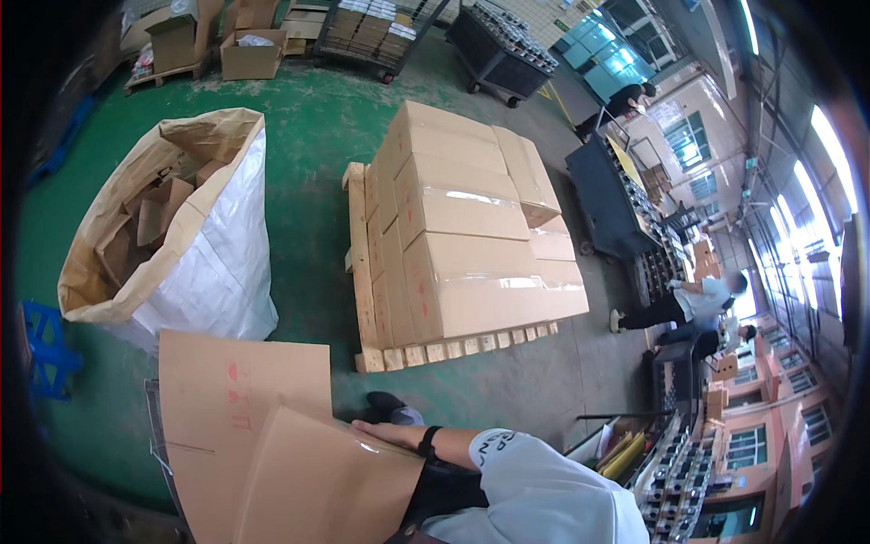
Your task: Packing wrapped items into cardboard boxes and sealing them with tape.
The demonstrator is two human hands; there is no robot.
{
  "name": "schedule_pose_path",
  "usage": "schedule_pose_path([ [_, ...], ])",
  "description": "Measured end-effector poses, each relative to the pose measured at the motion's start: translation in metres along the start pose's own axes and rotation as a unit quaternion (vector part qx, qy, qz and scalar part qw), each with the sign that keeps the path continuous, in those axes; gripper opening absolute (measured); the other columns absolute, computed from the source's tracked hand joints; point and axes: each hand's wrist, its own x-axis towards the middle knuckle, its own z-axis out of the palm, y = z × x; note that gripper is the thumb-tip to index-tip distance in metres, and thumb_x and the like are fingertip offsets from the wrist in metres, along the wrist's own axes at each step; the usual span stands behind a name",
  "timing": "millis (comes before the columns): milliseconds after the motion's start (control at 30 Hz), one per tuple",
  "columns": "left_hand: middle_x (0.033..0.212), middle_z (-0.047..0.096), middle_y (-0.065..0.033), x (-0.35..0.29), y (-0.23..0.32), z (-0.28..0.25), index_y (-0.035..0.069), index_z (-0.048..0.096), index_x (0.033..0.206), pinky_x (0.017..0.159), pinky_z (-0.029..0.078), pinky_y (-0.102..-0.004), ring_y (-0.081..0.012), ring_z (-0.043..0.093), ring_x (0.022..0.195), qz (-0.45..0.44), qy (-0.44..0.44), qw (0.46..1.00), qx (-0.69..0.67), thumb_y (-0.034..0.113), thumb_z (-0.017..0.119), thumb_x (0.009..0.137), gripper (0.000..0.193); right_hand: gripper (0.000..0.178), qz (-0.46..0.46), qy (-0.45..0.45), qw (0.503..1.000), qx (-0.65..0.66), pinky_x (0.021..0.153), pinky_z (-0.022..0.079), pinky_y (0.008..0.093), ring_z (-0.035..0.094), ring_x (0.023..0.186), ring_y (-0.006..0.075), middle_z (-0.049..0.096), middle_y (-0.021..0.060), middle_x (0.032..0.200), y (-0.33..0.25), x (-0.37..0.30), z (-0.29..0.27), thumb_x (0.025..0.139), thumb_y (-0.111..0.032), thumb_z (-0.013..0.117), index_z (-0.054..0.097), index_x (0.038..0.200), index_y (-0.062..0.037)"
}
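My right hand (pixel 385 433), with a black band on its wrist, lies along the upper right edge of a brown cardboard box (pixel 331 480), its fingers stretched out over the edge and its grip partly hidden. A strip of tape shines beside the fingers. Behind the box stands a broad flat cardboard panel (pixel 204 390) with red printed marks; whether the two are joined I cannot tell. My left hand does not show. Ahead, several taped cartons (pixel 480 213) are stacked on a wooden pallet (pixel 367 349).
A large white-and-tan sack (pixel 213 245) at left holds cardboard pieces (pixel 163 208). A blue plastic pallet (pixel 47 349) lies at far left. Loaded carts (pixel 616 195) and people (pixel 702 299) are at right. Open boxes (pixel 249 59) and a wheeled rack (pixel 372 41) stand at the back.
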Motion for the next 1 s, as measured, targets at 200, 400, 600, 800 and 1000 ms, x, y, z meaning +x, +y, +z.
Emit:
schedule_pose_path([
  [200, 0.113, 0.062, -0.0110, -0.057, -0.029, 0.048, 0.008, 0.058, 0.117, 0.086, 0.046, -0.0439, -0.0289, 0.057, 0.102, 0.024, 0.035, 0.999, 0.025, 0.051, 0.047, 0.088, 0.052, 0.056, -0.025, -0.103, 0.977, 0.186, 0.088, 0.047, 0.0289, 0.059, 0.102, 0.0130, 0.061, 0.0064, 0.118, 0.000, -0.080, -0.089, 0.096, -0.051, 0.042, 0.058, 0.121, -0.0039],
  [400, 0.111, 0.063, -0.0112, -0.088, -0.108, 0.149, 0.008, 0.058, 0.116, 0.085, 0.047, -0.0437, -0.0292, 0.058, 0.099, 0.073, 0.076, 0.993, 0.053, 0.050, 0.047, 0.088, 0.051, 0.058, -0.058, -0.134, 0.986, 0.077, 0.090, 0.046, 0.0306, 0.060, 0.103, 0.0148, 0.061, 0.0095, 0.120, 0.013, -0.155, -0.211, 0.097, -0.052, 0.038, 0.059, 0.122, -0.0048],
  [600, 0.109, 0.064, -0.0115, -0.101, -0.215, 0.254, 0.008, 0.059, 0.115, 0.083, 0.048, -0.0435, -0.0294, 0.059, 0.097, 0.075, 0.091, 0.991, 0.068, 0.049, 0.047, 0.088, 0.050, 0.056, -0.183, -0.129, 0.974, 0.022, 0.096, 0.042, 0.0300, 0.056, 0.110, 0.0180, 0.057, 0.0137, 0.126, 0.078, -0.241, -0.346, 0.100, -0.047, 0.032, 0.052, 0.130, -0.0043],
  [800, 0.107, 0.065, -0.0117, -0.121, -0.367, 0.295, 0.008, 0.059, 0.114, 0.082, 0.049, -0.0433, -0.0296, 0.061, 0.094, 0.043, 0.118, 0.992, 0.035, 0.048, 0.047, 0.088, 0.049, 0.057, -0.154, -0.096, 0.980, 0.079, 0.098, 0.042, 0.0313, 0.053, 0.115, 0.0192, 0.052, 0.0133, 0.132, 0.192, -0.294, -0.474, 0.101, -0.046, 0.029, 0.046, 0.135, -0.0041],
  [1000, 0.105, 0.065, -0.0119, -0.168, -0.499, 0.289, 0.008, 0.060, 0.113, 0.080, 0.050, -0.0431, -0.0298, 0.062, 0.092, 0.010, 0.179, 0.984, -0.011, 0.047, 0.047, 0.087, 0.048, 0.055, -0.101, -0.064, 0.976, 0.182, 0.099, 0.042, 0.0330, 0.051, 0.119, 0.0197, 0.051, 0.0106, 0.134, 0.302, -0.339, -0.572, 0.101, -0.045, 0.027, 0.040, 0.139, -0.0077],
])
